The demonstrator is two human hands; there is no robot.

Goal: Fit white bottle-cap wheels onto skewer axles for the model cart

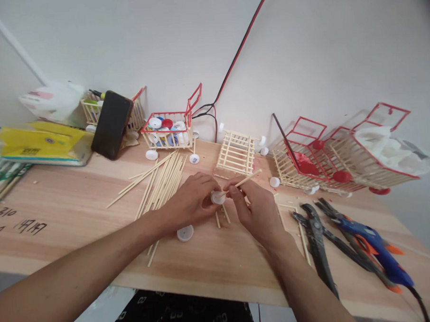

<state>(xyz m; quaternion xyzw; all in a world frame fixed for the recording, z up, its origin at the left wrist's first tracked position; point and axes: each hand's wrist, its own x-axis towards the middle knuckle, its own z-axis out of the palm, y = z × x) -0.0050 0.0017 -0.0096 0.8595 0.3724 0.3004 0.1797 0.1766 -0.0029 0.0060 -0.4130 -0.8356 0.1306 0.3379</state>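
My left hand [190,200] pinches a small white bottle cap [217,197] at the middle of the wooden table [78,209]. My right hand [254,204] holds a thin wooden stick [246,179] whose end meets the cap. A second white cap [185,233] lies on the table just under my left wrist. A loose pile of wooden sticks [161,182] lies to the left of my hands, and a few short stick pieces [222,216] lie between them.
An unpainted stick cart [236,152] stands behind my hands. A cart full of bottle caps [168,130] and a phone [112,125] are at the back left. Red-trimmed carts [339,158] stand at the right. Pliers [316,237] and a blue glue gun [373,246] lie right.
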